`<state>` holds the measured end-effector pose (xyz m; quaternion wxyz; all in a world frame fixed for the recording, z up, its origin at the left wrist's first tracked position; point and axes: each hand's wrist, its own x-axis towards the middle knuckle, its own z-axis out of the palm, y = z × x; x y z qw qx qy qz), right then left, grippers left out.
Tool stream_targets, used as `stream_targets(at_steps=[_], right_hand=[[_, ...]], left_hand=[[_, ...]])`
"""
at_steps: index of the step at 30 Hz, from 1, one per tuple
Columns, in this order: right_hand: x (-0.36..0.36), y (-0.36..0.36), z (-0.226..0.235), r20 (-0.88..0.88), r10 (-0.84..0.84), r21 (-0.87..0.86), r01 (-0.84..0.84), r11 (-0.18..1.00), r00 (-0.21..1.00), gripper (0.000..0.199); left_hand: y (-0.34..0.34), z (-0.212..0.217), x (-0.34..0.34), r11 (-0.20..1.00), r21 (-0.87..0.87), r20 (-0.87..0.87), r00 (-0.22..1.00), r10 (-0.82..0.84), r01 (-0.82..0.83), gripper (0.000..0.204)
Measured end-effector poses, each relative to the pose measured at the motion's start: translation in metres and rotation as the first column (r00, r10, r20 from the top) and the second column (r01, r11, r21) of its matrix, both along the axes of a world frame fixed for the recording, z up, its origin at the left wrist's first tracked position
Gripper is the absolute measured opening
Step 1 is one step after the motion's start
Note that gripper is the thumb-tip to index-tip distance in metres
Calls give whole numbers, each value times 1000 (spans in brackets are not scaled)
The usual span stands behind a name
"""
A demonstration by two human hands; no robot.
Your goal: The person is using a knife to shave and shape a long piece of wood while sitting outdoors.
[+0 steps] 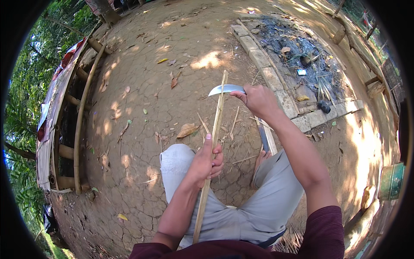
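Observation:
A long, narrow strip of split bamboo or wood [218, 110] slants up from my lap, its far end above my knees. My left hand [206, 162] is closed round its middle, thumb lying along it. In my right hand [258, 101] is a knife with a curved, shiny blade [221, 89]; its handle is hidden in my fist. The blade crosses the strip near the far end, its tip pointing left. Whether the edge bites into the strip I cannot tell. Thin slivers [235, 121] lie on the ground just past my knees.
At the upper right, bricks [271, 77] border a fire pit of ash and charred bits [293, 52]. Beside my right leg lies a long flat piece [265, 136]. A low bamboo bench [64, 90] stands left. Dry leaves [187, 130] dot the cracked earth. A green container [391, 181] stands far right.

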<state>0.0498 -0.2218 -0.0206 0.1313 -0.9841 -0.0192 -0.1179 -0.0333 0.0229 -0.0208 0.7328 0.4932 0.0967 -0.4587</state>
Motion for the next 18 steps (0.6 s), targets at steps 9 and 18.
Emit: stream_targets(at_steps=[9, 18], right_hand=[[21, -85, 4, -237, -372, 211, 421, 882, 898, 88], [-39, 16, 37, -171, 107, 344, -43, 938, 979, 75]], left_hand=[[8, -14, -17, 997, -79, -76, 997, -16, 10, 57], [0, 0, -11, 964, -266, -96, 995, -14, -13, 53]])
